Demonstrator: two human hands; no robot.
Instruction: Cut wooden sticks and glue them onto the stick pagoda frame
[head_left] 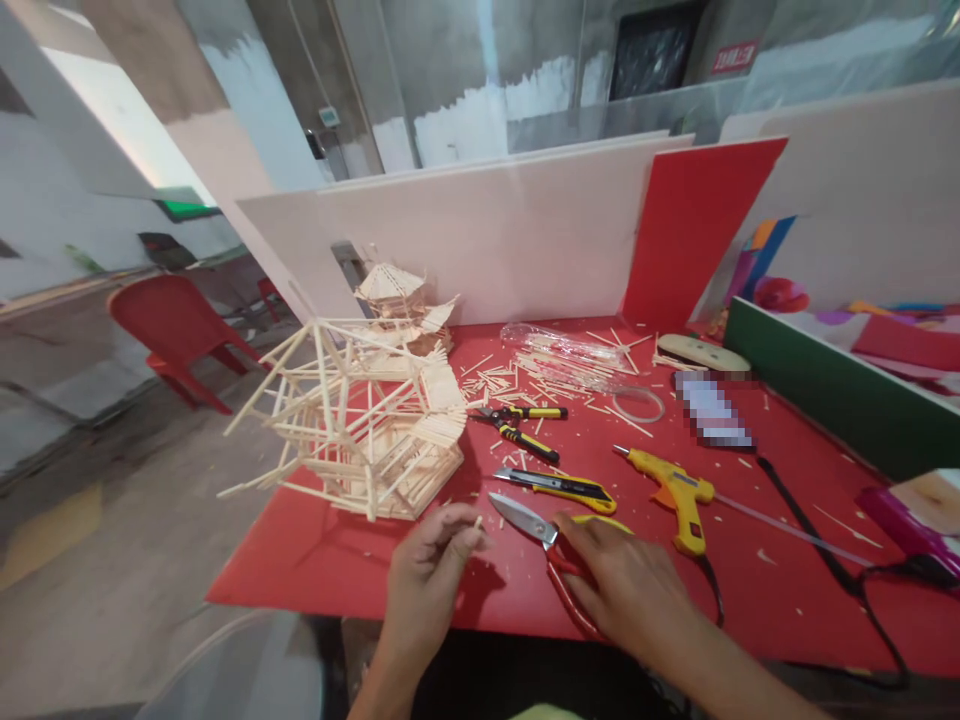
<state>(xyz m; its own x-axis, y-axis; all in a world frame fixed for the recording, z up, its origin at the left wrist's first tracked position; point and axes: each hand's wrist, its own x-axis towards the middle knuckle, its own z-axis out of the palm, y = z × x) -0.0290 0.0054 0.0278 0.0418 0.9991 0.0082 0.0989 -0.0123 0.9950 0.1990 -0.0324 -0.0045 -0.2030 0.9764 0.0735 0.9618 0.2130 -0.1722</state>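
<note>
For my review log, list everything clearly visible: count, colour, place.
Table: 1, red, centre
Stick frame: 1, pale, left
Roofed model: 1, pale, behind frame
Loose sticks: many, pale, mid-table
Wrapper: 1, clear, among sticks
Pliers: 1, black-yellow, beside frame
Utility knife: 1, black-yellow, near pliers
Scissors: 1, red-handled, near knife
Glue gun: 1, yellow, right of knife
Ring: 1, clear, behind glue gun
Oval object: 1, pale, back right
Pixelated object: 1, greyish, right
Boards: several, white, red, green, back and right
Chairs: 1+, red, left
Left hand: 1, bare, pinching stick
Right hand: 1, bare, at scissors
</note>
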